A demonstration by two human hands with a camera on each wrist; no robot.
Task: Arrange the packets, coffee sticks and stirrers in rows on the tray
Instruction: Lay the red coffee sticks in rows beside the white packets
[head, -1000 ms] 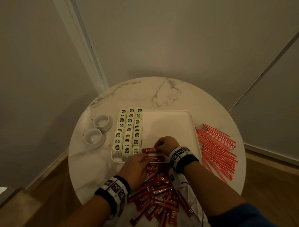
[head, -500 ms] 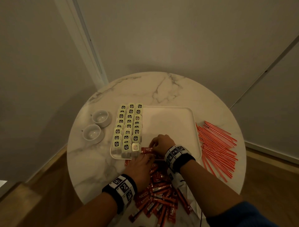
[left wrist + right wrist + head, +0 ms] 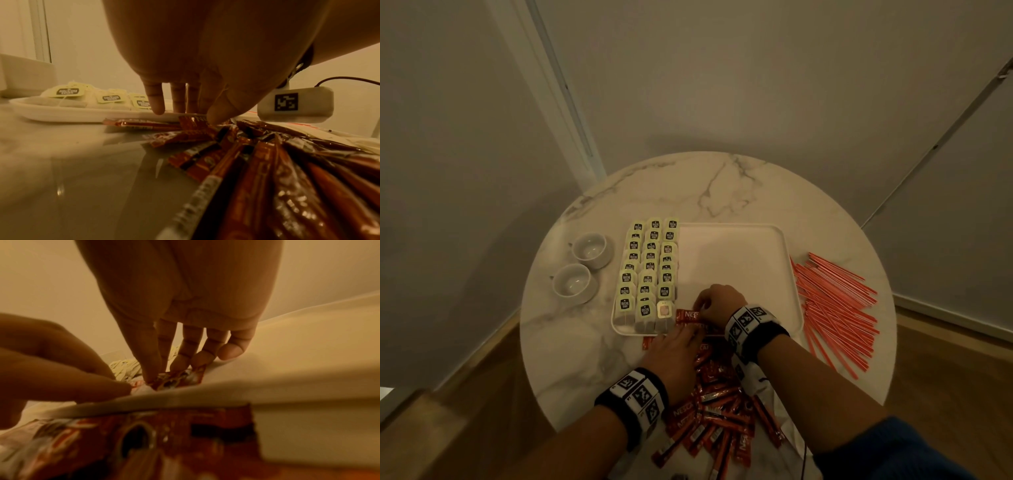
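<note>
A white tray point(image 3: 732, 260) holds three rows of pale tea bag packets point(image 3: 650, 267) on its left side. My right hand point(image 3: 717, 305) is over the tray's near edge and pinches a red coffee stick point(image 3: 686, 314) lying crosswise beside the packets; the right wrist view shows its fingertips point(image 3: 180, 363) down on that coffee stick point(image 3: 180, 378). My left hand point(image 3: 674, 353) reaches over the loose pile of coffee sticks point(image 3: 719, 404), with straight fingers point(image 3: 156, 104) at the tray rim point(image 3: 61, 112) and its thumb on a stick. Red stirrers point(image 3: 835, 308) lie right of the tray.
Two white cups point(image 3: 589, 249) point(image 3: 571, 284) stand left of the tray on the round marble table point(image 3: 688, 192). Walls close in behind it. The tray's middle and right are bare. The right wrist's camera box point(image 3: 294, 104) hangs over the pile.
My left hand has moved forward from the pile to the tray's near edge, covering the second stick there. My right hand has stayed on the first stick.
</note>
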